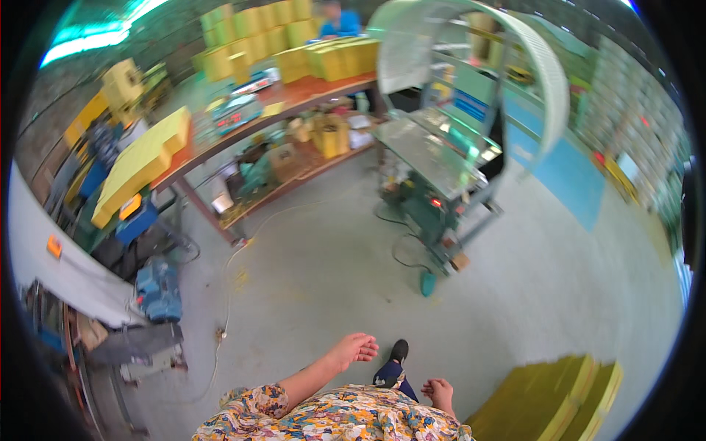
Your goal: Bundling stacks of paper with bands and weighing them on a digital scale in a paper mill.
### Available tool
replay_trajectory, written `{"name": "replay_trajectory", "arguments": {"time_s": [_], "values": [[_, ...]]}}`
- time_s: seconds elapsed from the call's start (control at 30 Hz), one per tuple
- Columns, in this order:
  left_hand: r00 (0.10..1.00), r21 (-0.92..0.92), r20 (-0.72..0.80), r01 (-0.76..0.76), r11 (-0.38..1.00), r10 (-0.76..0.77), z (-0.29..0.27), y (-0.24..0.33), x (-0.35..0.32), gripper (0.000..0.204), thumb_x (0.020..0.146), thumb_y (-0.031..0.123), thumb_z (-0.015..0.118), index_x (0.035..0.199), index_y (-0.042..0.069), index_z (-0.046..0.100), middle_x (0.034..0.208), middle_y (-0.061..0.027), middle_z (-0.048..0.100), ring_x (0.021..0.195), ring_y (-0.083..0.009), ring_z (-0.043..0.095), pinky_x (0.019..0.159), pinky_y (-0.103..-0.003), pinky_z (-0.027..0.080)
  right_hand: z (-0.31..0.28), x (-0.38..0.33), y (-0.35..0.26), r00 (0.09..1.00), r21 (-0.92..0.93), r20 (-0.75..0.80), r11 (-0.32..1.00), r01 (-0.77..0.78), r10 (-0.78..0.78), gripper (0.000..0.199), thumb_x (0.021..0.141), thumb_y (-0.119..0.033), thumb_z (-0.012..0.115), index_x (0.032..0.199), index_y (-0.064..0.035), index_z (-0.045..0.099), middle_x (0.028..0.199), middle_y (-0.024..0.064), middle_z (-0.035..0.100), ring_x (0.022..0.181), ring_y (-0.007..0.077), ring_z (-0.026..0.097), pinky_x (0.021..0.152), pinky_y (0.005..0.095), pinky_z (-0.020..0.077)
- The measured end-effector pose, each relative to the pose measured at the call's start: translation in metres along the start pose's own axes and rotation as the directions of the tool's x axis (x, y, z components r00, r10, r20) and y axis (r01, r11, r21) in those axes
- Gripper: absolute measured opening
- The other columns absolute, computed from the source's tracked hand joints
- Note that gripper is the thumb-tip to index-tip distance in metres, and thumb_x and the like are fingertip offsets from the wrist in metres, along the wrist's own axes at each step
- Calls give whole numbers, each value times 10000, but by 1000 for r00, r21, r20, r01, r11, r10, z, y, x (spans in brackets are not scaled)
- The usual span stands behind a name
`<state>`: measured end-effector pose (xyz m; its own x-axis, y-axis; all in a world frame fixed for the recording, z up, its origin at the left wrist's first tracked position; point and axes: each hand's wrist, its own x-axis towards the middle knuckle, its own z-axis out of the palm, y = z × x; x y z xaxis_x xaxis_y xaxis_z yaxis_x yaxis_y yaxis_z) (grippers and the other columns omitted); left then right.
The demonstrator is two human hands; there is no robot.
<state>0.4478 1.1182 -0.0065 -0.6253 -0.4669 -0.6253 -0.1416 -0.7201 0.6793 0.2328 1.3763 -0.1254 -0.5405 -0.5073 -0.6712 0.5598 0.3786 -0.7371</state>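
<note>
My left hand point(355, 349) is in front of my body, its fingers loosely stretched and nothing in it. Lower and to the right, my right hand point(440, 393) hangs with its fingers curled in, and I see nothing in it. Neither hand touches anything. Closest to my right hand is a stack of flat yellow cardboard point(544, 400) on the floor. One dark shoe point(399, 350) shows between my hands.
Ahead stands a long workbench point(294, 92) bearing yellow cartons point(338, 60) and a scale point(237, 114). A person in blue point(340, 22) is behind it. Right of it is a machine with a metal-topped table point(434, 147). A cable point(226, 309) crosses the floor beside a blue motor point(158, 290).
</note>
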Motion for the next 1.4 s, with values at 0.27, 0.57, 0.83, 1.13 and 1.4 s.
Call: {"name": "replay_trajectory", "arguments": {"time_s": [0.27, 0.57, 0.83, 1.13, 1.4], "values": [[941, -258, -339, -103, 961, 10, -110, 95, 59, 282, 959, 271, 561, 1114, 35, 560, 1035, -126, 650, 886, -212, 657, 761, -328, 557, 125, 190, -103, 979, -228, 169, 971, -73, 114, 170, 894, -78, 543, 950, 53, 634, 786, 162, 677, 614, 240, 672, 509, 310, 525], [772, -379, -635, -338, 862, 23, -220, 182, 94, 277, 956, 280, 569, 1076, 31, 577, 1001, -119, 659, 859, -204, 664, 729, -327, 557, 404, 342, -315, 822, -562, 543, 801, 205, 171, 196, 892, -132, 541, 960, 27, 636, 793, 109, 656, 655, 190, 639, 569, 282, 510], [487, 248, -778, -341, 907, 397, -398, 404, 167, 270, 935, 301, 591, 972, 38, 638, 778, -42, 637, 668, -104, 575, 612, -260, 458, 671, 391, -355, 764, -413, 629, 894, 172, 144, 231, 923, -193, 572, 1037, -2, 633, 890, 93, 675, 744, 184, 659, 666, 295, 531], [143, 980, -199, 6, 200, 970, -503, 785, 228, 316, 837, 189, 688, 1084, -3, 640, 1121, -178, 655, 1077, -329, 614, 930, -399, 472, 835, 443, -439, 639, -512, 694, 851, 116, 331, 207, 955, -164, 528, 1064, -26, 637, 943, 83, 677, 791, 180, 666, 688, 284, 526], [155, 884, -326, 401, 242, 933, -626, 904, 289, 460, 771, 217, 755, 1166, 19, 629, 1384, -171, 521, 1246, -358, 508, 1025, -416, 426, 973, 511, -562, 498, -509, 796, 826, 244, 344, 216, 952, -157, 522, 1065, -11, 634, 942, 92, 678, 800, 171, 662, 698, 282, 522]]}}
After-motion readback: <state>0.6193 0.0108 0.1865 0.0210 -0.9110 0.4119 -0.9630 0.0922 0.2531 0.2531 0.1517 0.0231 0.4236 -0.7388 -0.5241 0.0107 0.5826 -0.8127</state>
